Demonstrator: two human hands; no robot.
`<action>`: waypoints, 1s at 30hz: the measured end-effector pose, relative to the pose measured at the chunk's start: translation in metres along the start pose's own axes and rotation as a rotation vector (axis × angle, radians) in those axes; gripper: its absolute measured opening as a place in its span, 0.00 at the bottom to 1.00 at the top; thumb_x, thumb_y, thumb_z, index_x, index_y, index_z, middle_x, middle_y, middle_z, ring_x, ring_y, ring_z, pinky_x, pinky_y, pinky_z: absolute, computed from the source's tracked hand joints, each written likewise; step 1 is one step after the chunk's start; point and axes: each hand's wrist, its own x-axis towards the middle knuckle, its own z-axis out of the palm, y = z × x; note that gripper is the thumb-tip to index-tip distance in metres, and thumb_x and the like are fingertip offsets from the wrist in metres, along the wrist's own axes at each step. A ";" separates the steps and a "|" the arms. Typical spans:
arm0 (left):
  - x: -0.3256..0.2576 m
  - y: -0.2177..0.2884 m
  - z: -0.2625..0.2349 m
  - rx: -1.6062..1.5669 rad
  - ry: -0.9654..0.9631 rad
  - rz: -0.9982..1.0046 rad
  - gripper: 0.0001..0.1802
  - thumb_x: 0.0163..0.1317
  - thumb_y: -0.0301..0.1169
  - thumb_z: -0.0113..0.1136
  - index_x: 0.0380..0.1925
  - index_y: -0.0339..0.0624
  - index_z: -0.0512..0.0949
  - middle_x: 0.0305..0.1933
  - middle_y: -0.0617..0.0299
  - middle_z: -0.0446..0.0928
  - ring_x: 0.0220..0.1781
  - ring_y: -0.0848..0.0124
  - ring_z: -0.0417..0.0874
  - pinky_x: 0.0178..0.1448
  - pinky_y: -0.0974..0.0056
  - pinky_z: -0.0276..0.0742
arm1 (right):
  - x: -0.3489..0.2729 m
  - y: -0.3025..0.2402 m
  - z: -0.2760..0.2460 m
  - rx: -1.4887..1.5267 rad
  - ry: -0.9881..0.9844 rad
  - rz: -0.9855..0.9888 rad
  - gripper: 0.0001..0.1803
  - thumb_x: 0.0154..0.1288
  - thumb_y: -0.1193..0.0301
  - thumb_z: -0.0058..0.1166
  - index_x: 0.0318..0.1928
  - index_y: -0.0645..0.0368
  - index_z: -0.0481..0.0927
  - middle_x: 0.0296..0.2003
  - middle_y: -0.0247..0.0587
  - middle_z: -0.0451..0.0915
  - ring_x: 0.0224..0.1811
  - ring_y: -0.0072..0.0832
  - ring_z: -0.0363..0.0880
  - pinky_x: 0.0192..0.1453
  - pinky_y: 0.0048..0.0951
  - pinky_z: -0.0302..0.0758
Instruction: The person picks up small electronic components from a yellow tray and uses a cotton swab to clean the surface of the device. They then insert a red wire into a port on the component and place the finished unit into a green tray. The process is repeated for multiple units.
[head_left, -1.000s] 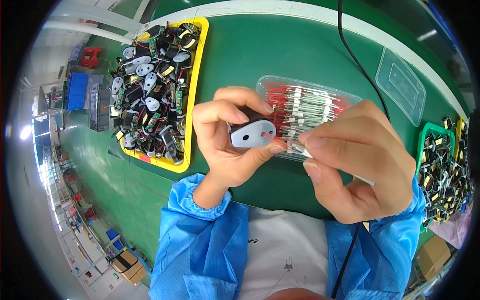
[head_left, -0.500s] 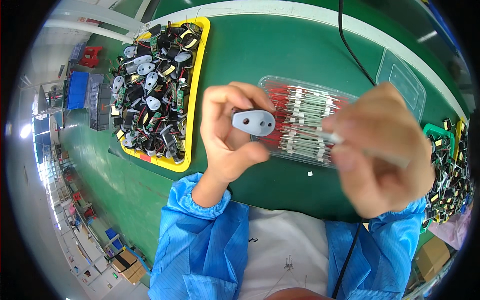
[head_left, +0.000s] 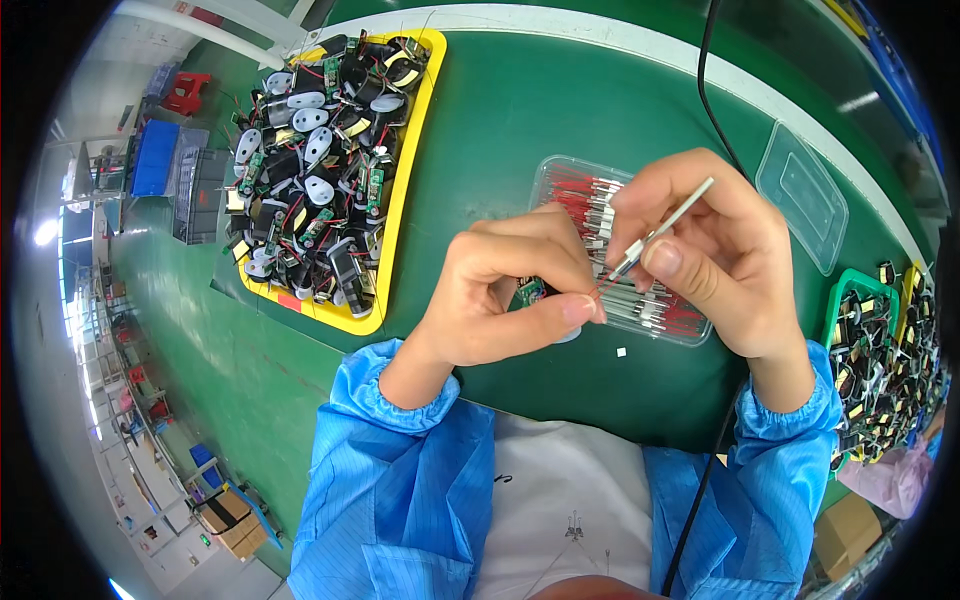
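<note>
My left hand (head_left: 495, 290) is closed around a small device, its green circuit board (head_left: 529, 291) showing between the fingers and a bit of grey shell below. Thumb and forefinger of that hand meet at thin red wires (head_left: 604, 285). Those wires run toward my right hand (head_left: 735, 250), which pinches a thin pale lead (head_left: 690, 206) with a white end, tilted up to the right. Behind both hands lies a clear plastic box (head_left: 545, 182) of similar leads with red wires and white connectors. My fingers hide most of the device and part of the box.
At left, a yellow tray (head_left: 408, 180) is heaped with black and grey devices with circuit boards. A clear lid (head_left: 803, 205) lies at right, near a black cable (head_left: 712, 105). A green tray (head_left: 835, 305) of similar parts stands beyond. A white scrap (head_left: 621, 352) lies in front.
My left hand has turned over, so the device's grey face with holes is now hidden. My right hand has drawn back from the camera and met the left at the red wires.
</note>
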 end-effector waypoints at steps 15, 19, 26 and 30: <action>-0.006 -0.015 -0.007 -0.037 0.104 -0.028 0.32 0.67 0.56 0.41 0.30 0.35 0.76 0.33 0.53 0.72 0.37 0.66 0.71 0.44 0.64 0.66 | -0.004 -0.021 -0.015 -0.393 0.252 -0.234 0.10 0.65 0.75 0.52 0.43 0.68 0.74 0.36 0.45 0.77 0.30 0.22 0.74 0.31 0.21 0.72; -0.002 -0.011 0.007 -0.400 0.225 -0.004 0.35 0.58 0.59 0.55 0.47 0.36 0.68 0.46 0.51 0.68 0.44 0.65 0.70 0.47 0.63 0.70 | -0.010 -0.022 -0.004 -0.465 0.147 -0.355 0.13 0.64 0.71 0.54 0.43 0.68 0.72 0.34 0.50 0.78 0.30 0.26 0.73 0.31 0.24 0.72; -0.006 -0.015 0.004 -0.133 0.247 0.124 0.27 0.43 0.19 0.72 0.45 0.33 0.73 0.49 0.52 0.72 0.52 0.66 0.73 0.56 0.63 0.72 | -0.011 -0.024 -0.007 -0.750 -0.013 -0.576 0.12 0.62 0.73 0.55 0.42 0.68 0.72 0.34 0.52 0.78 0.32 0.33 0.75 0.36 0.30 0.70; -0.005 -0.014 0.006 -0.056 0.285 0.150 0.25 0.42 0.18 0.73 0.43 0.35 0.75 0.47 0.52 0.73 0.51 0.66 0.74 0.53 0.63 0.73 | -0.011 -0.024 -0.006 -0.810 -0.038 -0.567 0.11 0.59 0.77 0.57 0.41 0.68 0.73 0.35 0.51 0.78 0.33 0.35 0.75 0.36 0.31 0.70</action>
